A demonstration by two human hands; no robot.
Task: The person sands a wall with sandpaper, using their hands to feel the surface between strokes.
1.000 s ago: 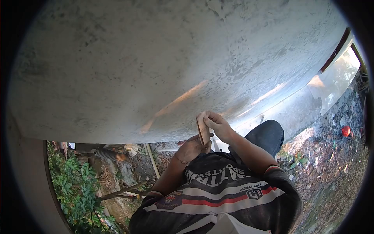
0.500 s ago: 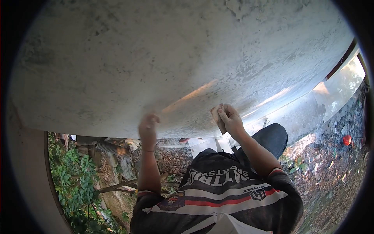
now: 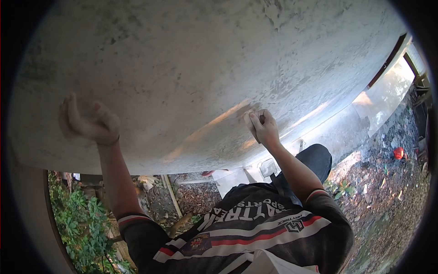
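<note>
A broad grey plastered wall (image 3: 196,68) fills the upper part of the view. My right hand (image 3: 261,125) presses a small tan piece of sandpaper (image 3: 251,119) against the wall, fingers closed over it. My left hand (image 3: 89,121) is raised far to the left and rests on the wall with its fingers apart and slightly curled, holding nothing. Below, my striped dark jersey (image 3: 255,228) and a dark trouser knee (image 3: 315,160) show.
Under the wall's lower edge lie green plants (image 3: 80,223), wooden sticks (image 3: 171,196) and leaf litter. To the right is bare ground with debris and a small red object (image 3: 399,153). A pale slab (image 3: 388,93) runs along the wall's base at right.
My left hand left the sandpaper and swung up and far left onto the wall. My right hand kept the sandpaper and carried it up against the wall surface.
</note>
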